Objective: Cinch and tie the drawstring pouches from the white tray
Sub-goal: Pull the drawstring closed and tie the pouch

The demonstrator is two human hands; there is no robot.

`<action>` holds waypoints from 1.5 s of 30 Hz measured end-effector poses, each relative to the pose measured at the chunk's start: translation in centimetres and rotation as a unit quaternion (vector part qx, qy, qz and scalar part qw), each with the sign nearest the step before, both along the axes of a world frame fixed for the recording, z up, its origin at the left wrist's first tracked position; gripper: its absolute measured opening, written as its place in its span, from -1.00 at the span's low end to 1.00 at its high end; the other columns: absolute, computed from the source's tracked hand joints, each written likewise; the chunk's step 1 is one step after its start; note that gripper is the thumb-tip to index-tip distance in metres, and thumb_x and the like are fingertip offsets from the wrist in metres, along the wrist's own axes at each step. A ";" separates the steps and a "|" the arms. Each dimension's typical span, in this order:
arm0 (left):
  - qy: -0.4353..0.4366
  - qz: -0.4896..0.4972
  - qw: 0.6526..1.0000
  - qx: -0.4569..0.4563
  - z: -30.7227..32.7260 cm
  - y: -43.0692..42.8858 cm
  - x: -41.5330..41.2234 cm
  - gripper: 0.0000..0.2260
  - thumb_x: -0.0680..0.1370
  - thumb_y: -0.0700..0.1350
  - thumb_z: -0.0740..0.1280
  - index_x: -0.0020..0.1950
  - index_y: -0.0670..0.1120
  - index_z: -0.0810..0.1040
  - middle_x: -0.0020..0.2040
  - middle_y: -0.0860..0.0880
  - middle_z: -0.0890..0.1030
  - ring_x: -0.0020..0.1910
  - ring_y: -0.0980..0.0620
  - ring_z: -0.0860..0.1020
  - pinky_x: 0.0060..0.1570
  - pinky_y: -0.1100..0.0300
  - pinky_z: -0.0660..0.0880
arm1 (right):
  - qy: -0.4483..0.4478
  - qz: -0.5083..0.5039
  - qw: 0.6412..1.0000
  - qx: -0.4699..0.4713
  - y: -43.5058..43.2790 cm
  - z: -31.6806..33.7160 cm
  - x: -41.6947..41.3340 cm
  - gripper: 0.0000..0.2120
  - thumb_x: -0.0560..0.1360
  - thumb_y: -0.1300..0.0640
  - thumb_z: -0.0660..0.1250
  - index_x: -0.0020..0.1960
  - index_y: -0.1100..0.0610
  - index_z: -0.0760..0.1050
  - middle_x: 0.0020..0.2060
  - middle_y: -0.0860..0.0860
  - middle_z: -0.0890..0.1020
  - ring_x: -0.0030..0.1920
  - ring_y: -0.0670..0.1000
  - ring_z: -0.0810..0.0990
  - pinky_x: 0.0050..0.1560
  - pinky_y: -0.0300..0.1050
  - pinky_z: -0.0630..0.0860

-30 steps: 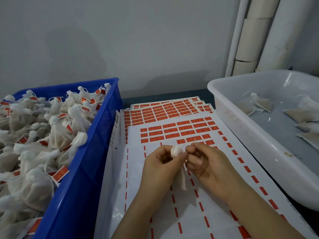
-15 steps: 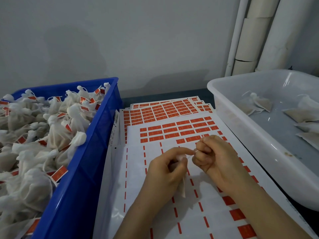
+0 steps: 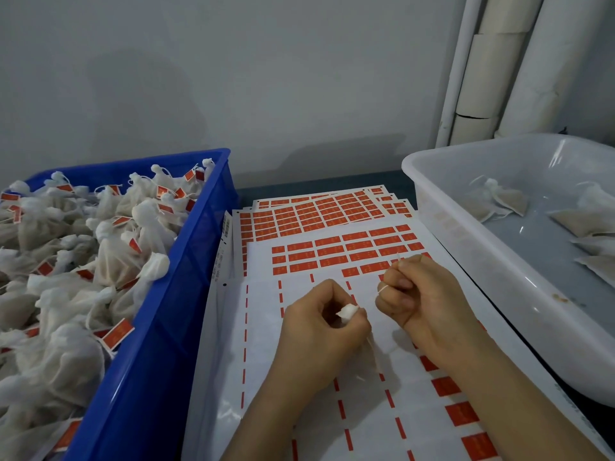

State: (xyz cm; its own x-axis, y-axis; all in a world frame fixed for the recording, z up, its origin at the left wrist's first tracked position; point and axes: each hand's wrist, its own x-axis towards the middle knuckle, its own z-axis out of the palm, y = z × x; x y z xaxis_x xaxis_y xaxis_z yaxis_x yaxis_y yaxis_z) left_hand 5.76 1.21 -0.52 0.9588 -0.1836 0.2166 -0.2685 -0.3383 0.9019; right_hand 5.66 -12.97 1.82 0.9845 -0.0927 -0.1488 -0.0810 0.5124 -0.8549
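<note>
The left hand pinches the gathered neck of the pouch above the label sheets, with its fingers curled round it. The right hand, just beside it, is a fist gripping the drawstring. The white tray stands to the right and the blue crate to the left.

Crate heaped with tied pouches at left, tray holding loose pouches at right, label sheets stacked between them, left hand and right hand with held pouch over the near sheets, pipes far right behind tray.
</note>
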 end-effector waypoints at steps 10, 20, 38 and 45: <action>0.056 -0.044 0.997 -0.041 0.2 0.6 0.1 -0.87 0.48 -0.18 0.39 -0.14 0.07 0.54 -0.17 0.11 0.65 -0.13 0.15 0.62 -0.21 0.43 0.53 | -0.030 0.027 0.998 -0.047 -0.6 0.0 -0.2 -0.87 0.55 0.19 0.17 -0.01 0.20 0.47 -0.39 0.08 0.49 -0.49 -0.06 0.42 -0.34 -0.26 0.47; 0.136 -0.046 0.981 -0.130 1.5 0.9 0.1 -0.75 0.46 0.20 0.22 -0.23 0.18 0.66 -0.23 0.22 0.67 -0.19 0.31 0.61 -0.36 0.57 0.41 | -0.052 0.012 0.994 -0.091 -1.4 -0.2 -0.1 -0.79 0.34 0.13 0.33 -0.04 0.08 0.61 -0.14 0.10 0.68 -0.23 0.04 0.67 -0.17 -0.20 0.59; 0.181 -0.141 0.972 -0.056 1.6 1.6 0.2 -0.74 0.57 -0.18 0.26 -0.08 0.19 0.61 -0.17 0.19 0.67 -0.09 0.25 0.62 -0.17 0.47 0.52 | -0.068 -0.029 0.985 -0.156 -1.3 -0.3 -0.1 -0.78 0.32 0.10 0.34 -0.05 0.12 0.58 -0.21 0.06 0.69 -0.25 0.05 0.67 -0.16 -0.16 0.60; 0.147 -0.117 0.981 -0.049 1.8 1.2 0.1 -0.80 0.58 0.00 0.24 -0.15 0.20 0.61 -0.19 0.34 0.63 -0.20 0.33 0.60 -0.32 0.52 0.44 | -0.082 -0.021 0.984 -0.159 -1.7 -0.2 0.0 -0.76 0.27 0.08 0.39 -0.09 0.12 0.59 -0.20 0.08 0.69 -0.27 0.05 0.67 -0.22 -0.19 0.60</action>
State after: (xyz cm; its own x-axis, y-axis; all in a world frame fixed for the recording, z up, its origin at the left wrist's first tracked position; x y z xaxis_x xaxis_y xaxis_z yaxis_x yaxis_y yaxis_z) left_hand 5.84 2.45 1.23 0.9163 -0.3989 -0.0352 -0.0523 -0.2062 0.9771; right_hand 5.70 -14.71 1.61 0.9873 -0.1492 0.0548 0.0868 0.2170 -0.9723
